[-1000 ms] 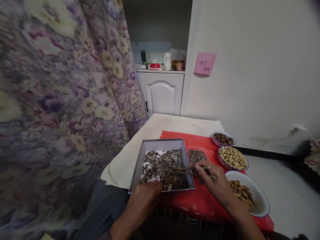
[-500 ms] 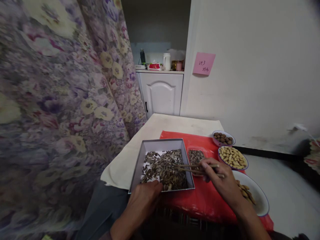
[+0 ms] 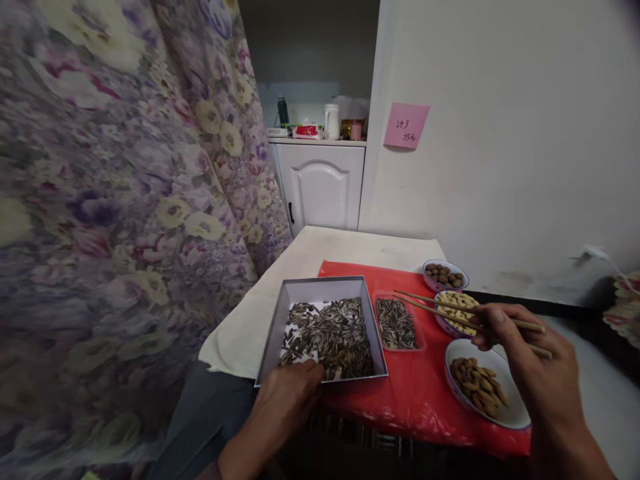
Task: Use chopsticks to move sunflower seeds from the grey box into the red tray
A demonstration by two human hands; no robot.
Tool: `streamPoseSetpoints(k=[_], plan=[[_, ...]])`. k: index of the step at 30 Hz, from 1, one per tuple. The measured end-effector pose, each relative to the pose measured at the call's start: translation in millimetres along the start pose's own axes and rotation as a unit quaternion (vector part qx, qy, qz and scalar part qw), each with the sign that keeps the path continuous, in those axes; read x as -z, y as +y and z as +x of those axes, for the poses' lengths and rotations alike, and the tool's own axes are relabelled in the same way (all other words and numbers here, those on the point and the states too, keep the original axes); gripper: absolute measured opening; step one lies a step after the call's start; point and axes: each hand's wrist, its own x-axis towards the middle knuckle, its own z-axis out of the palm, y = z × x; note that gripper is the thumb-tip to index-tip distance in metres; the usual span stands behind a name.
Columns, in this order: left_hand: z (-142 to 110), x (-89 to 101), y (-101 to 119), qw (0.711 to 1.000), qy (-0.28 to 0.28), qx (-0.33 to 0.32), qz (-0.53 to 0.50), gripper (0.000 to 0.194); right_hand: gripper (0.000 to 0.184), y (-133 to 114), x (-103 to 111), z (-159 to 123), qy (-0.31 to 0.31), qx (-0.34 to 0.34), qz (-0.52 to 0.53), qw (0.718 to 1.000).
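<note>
My right hand grips a pair of wooden chopsticks, held over the bowls at the right. Their tips are slightly apart, with nothing visible between them. My left hand is closed over the near rim of a grey-white box; its fingertips are partly hidden. Striped sunflower seeds lie spread inside this box. Just right of it, a clear plastic container holds more sunflower seeds. Below the chopsticks stands a bowl of peanuts, partly covered by them.
Behind the peanuts stands a bowl of round brown nuts. A larger white bowl with long brown nuts is near my right wrist. A red plastic sheet lies over the cream tablecloth. A floral curtain hangs left.
My right hand has moved right with the chopsticks, their tips leaving the box and now above the bowls' side. The plastic container is uncovered. My left hand stays on the box rim.
</note>
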Motion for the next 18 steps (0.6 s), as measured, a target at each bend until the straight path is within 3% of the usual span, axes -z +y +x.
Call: streamPoseSetpoints(k=[3, 10, 14, 18], plan=[[0.2, 1.6, 0.6, 1.000, -0.002, 0.002, 0.002, 0.013, 0.025, -6.1, -10.3, -5.2, -0.028, 0.020, 0.010, 0.999], [1.2, 3.8, 1.3, 1.000, -0.011, 0.005, 0.007, 0.013, 0.023, -11.5, -72.7, -33.4, -0.249, 0.063, 0.059, 0.965], [0.2, 1.0, 0.6, 1.000, -0.015, 0.006, 0.006, 0.012, 0.024, -2.1, -106.3, -50.4, -0.289, 0.097, 0.069, 0.950], [0.0, 1.6, 1.6, 1.000, -0.018, 0.006, 0.010, 0.014, 0.021, 7.5, -121.2, -59.5, -0.287, 0.137, 0.048, 0.947]])
